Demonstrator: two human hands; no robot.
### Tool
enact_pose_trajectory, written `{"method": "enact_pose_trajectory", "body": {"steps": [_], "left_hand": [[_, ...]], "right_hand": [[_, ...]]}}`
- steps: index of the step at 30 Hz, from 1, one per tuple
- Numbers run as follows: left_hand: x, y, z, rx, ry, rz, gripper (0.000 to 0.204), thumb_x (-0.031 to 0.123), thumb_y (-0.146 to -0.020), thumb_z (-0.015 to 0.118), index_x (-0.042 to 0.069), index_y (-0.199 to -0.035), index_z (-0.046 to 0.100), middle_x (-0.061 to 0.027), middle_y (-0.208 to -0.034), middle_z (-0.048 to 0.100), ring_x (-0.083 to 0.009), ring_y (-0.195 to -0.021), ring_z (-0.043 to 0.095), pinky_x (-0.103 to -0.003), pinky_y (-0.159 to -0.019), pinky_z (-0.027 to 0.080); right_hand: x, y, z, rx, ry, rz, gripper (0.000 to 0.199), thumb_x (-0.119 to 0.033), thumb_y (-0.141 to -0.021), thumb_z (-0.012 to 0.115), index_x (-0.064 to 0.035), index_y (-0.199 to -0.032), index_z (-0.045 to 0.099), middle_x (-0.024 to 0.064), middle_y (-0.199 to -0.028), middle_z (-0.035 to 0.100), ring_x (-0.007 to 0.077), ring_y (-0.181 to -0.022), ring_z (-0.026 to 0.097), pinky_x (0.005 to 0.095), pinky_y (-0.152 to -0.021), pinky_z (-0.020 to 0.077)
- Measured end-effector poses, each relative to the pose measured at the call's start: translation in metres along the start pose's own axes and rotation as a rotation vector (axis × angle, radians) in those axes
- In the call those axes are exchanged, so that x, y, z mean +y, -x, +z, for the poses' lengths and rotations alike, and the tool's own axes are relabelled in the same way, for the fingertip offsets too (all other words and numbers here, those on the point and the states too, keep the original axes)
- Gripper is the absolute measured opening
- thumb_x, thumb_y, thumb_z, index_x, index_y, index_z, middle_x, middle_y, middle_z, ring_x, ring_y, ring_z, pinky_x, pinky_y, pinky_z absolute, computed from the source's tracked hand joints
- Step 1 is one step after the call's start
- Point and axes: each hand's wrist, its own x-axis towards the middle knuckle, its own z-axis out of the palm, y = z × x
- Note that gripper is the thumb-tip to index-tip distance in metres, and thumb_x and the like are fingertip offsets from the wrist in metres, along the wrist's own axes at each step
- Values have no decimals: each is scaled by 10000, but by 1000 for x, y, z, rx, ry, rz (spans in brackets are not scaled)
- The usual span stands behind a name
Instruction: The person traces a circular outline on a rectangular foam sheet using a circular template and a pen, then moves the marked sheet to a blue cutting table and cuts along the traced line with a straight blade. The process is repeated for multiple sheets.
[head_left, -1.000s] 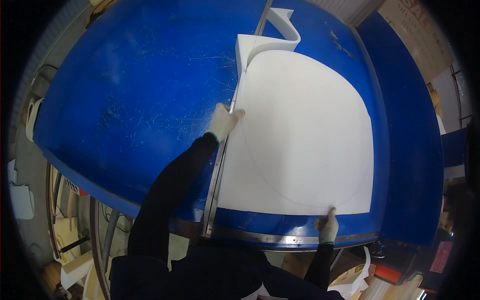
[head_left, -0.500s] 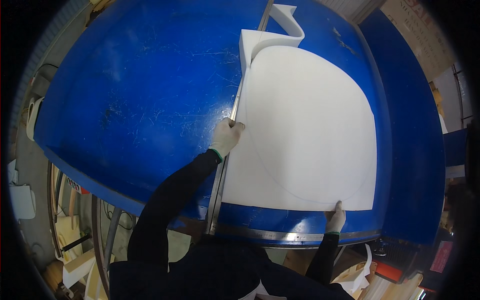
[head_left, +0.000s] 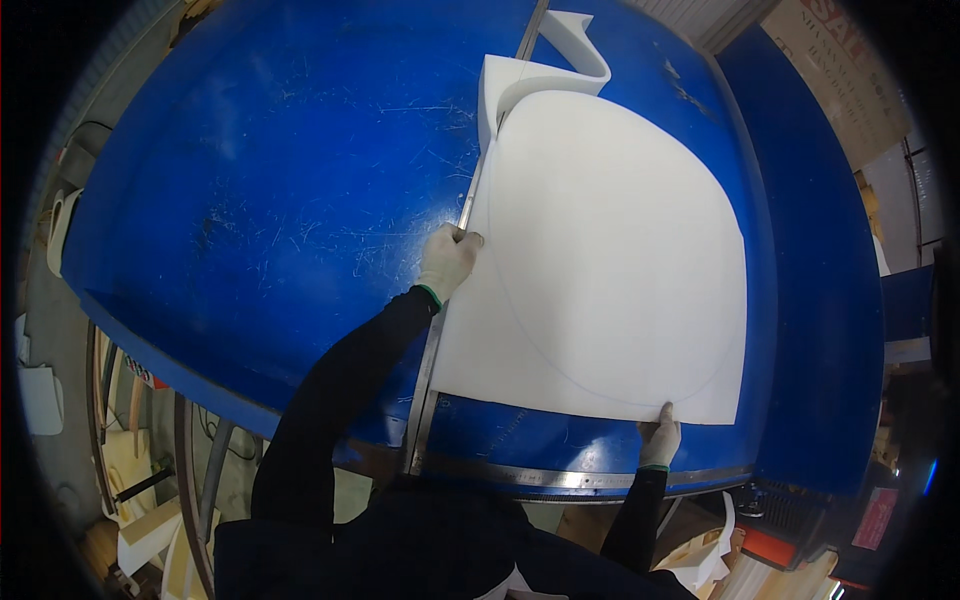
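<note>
A thick white foam sheet point(head_left: 610, 250), with a rounded far end and a thin blue curved line drawn on it, lies on a blue table point(head_left: 300, 200). My left hand point(head_left: 448, 262), in a pale glove with a green cuff, closes on the sheet's left edge beside a long metal strip point(head_left: 425, 400). My right hand point(head_left: 660, 437) grips the near edge toward the right corner. Its thumb rests on top near the drawn line, and its fingers are partly hidden below. Beyond the sheet, a curled white foam offcut point(head_left: 540, 75) stands along its far left edge, across the strip.
A metal ruler point(head_left: 590, 480) runs along the table's near edge. To the right rises a blue panel point(head_left: 815, 300). Foam scraps point(head_left: 155, 535) lie below on the left, and more offcuts point(head_left: 705, 560) lie below on the right.
The foam sheet has turned slightly clockwise, its near left corner shifting away from me, with both hands still on it. The whole view has shifted a little.
</note>
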Motion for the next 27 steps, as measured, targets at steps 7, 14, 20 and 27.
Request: {"method": "enact_pose_trajectory", "body": {"steps": [7, 14, 20, 27], "left_hand": [[7, -6, -3, 17, -2, 19, 327, 273, -824, 698, -46, -889, 678, -179, -777, 696, -277, -744, 679, -390, -689, 519], [9, -20, -5, 5, -17, 9, 326, 269, -817, 706, -49, -880, 682, -186, -772, 695, -273, -740, 681, -387, -691, 522], [12, -27, -8, 12, -53, 63, 352, 288, -816, 725, -42, -923, 666, -190, -834, 700, -275, -780, 685, -383, -718, 525], [23, 23, -33, -56, -239, -28, 389, 318, -823, 740, -34, -930, 613, -201, -865, 681, -328, -839, 682, -389, -752, 524]], "right_hand": [[0, 6, 5, -37, 7, 7, 330, -270, -1027, 577, -1, -1211, 529, 140, -1111, 647, 254, -958, 680, 388, -737, 596], [4, 14, 18, -43, -52, -30, 329, -270, -1025, 581, 5, -1198, 532, 131, -1089, 650, 239, -909, 678, 371, -697, 582], [5, 18, 19, -55, -38, -15, 349, -316, -1019, 594, 0, -1157, 538, 109, -1001, 655, 229, -815, 668, 371, -643, 562], [-50, -29, -49, 441, 548, -49, 804, -644, -873, 656, 90, -1175, 529, 183, -1059, 602, 269, -820, 641, 398, -733, 545]]}}
